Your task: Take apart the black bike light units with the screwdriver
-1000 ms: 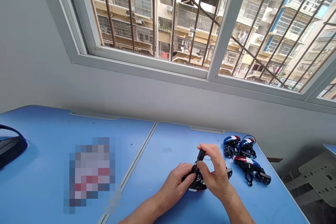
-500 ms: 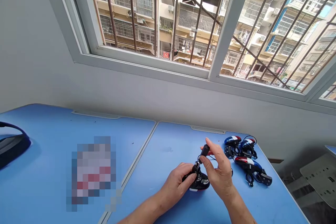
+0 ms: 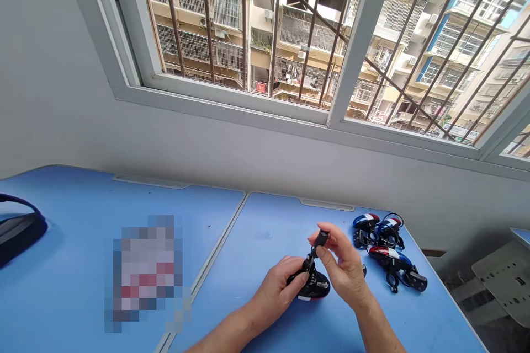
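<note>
My left hand [image 3: 284, 281] is closed on a black bicycle horn light [image 3: 318, 287] that lies upside down on the blue table, a strip of red and white showing along its lower edge. Its mounting clamp [image 3: 308, 262] points upward between my fingers. Above it, my right hand [image 3: 342, 262] pinches the short black handle of a screwdriver [image 3: 321, 239]. The screwdriver slants down to the clamp, but its tip is hidden by the fingers and black parts.
To the right lie several more horn lights [image 3: 391, 256] in red, white and blue, with black clamps and cables. A blurred packet [image 3: 147, 270] lies on the left. A dark strapped object [image 3: 20, 231] sits at the far left edge. Behind the table [image 3: 269, 215] stands a wall with a barred window.
The fingers of my right hand have shifted around the screwdriver handle, the fingertips now farther left. My left hand and the horn light have stayed nearly in place.
</note>
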### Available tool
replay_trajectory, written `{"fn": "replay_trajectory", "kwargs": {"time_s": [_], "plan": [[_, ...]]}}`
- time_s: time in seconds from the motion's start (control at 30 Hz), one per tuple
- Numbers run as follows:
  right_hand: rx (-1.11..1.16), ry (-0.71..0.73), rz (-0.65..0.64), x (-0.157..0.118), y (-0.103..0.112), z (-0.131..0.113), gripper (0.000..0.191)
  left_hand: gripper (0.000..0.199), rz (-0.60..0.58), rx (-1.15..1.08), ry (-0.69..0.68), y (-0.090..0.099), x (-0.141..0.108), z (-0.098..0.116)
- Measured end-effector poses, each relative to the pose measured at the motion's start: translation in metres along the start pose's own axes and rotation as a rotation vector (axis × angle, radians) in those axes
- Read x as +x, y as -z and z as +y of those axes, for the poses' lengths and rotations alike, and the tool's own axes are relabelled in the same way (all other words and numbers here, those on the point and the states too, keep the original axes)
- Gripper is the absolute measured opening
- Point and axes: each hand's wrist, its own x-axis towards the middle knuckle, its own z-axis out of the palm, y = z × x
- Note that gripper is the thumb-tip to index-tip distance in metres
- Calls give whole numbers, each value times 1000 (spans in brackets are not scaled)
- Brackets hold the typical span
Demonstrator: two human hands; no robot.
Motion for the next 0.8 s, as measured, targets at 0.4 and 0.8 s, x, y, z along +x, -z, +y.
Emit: {"fn": "replay_trajectory", "kwargs": {"time_s": [0.4,0.8], "plan": [[-291,180,204,6,-8,-11,49,31,-5,10,-4,1,0,2],[-169,183,80,10,-13,3,48,24,136,112,-54,10,10,-8]]}}
